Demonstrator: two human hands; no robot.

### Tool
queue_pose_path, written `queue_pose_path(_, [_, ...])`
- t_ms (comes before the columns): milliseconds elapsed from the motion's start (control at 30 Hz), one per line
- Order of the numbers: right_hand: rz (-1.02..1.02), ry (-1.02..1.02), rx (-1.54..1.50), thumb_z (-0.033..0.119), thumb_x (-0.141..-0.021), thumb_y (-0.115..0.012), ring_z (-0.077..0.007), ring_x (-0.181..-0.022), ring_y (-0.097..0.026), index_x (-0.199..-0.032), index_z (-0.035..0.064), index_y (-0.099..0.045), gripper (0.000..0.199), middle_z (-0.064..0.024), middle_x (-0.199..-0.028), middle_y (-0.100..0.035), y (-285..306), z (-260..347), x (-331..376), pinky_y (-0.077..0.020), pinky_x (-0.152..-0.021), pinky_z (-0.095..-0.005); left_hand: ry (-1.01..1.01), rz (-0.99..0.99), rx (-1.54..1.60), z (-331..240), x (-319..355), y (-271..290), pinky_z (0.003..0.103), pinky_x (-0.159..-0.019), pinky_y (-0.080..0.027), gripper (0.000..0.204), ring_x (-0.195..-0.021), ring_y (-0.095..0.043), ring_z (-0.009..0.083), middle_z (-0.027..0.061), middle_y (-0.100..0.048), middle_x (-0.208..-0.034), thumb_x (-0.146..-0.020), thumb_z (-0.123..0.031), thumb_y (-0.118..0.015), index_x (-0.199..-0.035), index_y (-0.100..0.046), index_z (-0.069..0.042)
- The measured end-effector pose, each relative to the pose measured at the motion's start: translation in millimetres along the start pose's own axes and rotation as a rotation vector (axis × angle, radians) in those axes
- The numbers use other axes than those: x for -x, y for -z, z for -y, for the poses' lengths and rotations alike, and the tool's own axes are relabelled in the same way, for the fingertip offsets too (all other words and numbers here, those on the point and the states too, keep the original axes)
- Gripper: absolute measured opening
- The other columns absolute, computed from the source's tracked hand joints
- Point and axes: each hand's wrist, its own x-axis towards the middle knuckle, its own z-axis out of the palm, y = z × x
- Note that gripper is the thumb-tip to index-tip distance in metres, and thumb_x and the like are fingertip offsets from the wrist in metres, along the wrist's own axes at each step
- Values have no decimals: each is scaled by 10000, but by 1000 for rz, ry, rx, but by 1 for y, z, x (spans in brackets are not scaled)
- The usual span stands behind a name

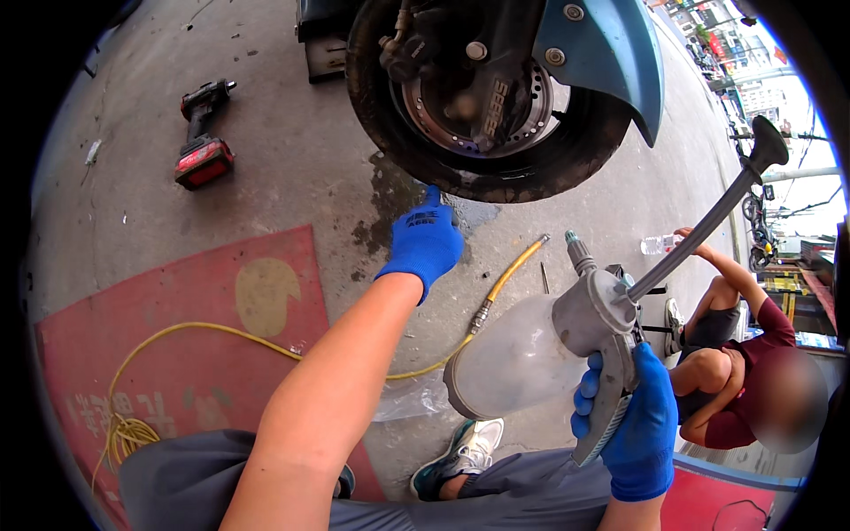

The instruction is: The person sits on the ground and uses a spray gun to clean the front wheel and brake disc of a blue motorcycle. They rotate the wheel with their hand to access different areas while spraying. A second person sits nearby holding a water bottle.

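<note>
The big cloudy spray bottle (509, 363) is at 10 o'clock from the right hand (642, 425), and at about 5 o'clock from the left hand (427, 234). The black tyre (531, 180) is up at 12 to 1 o'clock from the left hand. The right hand, in a blue glove, is wrapped tight around the bottle's gray handle (605, 411). The left hand has a blue glove too. One finger sticks out toward 12 o'clock, right by the bottom of the tyre, but I can't tell if it touches. Its other fingers are hard to see, so I can't tell if it is open or closed. The top of the tyre is cut off by the edge. A red and black power tool (204, 137) lies on the ground at 10 o'clock from the left hand. I can't tell how full the bottle is.
</note>
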Motion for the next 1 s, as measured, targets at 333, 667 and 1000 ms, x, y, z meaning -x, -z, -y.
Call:
queue_pose_path(333, [7, 53, 62, 431, -977, -450, -202, -616, -607, -1084, -16, -592, 481, -112, -778, -636, -4, 3, 5, -498, -516, -326, 67, -330, 227, 40, -27, 41, 401, -978, -452, 154, -1140, -574, 356, 166, -506, -1382, -795, -147, -571, -866, -691, -83])
queue_pose_path(667, [6, 40, 30, 427, -984, -439, -205, -619, -607, -1087, -17, -592, 480, -112, -777, -635, -2, 3, 2, -497, -521, -323, 124, -135, 143, 42, -35, 47, 419, -1021, -431, 222, -1193, -555, 349, 155, -293, -1538, -818, -211, -580, -981, -708, -132])
queue_pose_path(1000, [3, 59, 87, 406, -988, -424, -206, -630, -606, -1099, -22, -587, 471, -119, -791, -635, -3, 2, 2, -499, -525, -324, 176, -136, 112, 36, -35, 48, 416, -1029, -426, 239, -1187, -565, 343, 157, -254, -1556, -825, -233, -577, -1005, -705, -141])
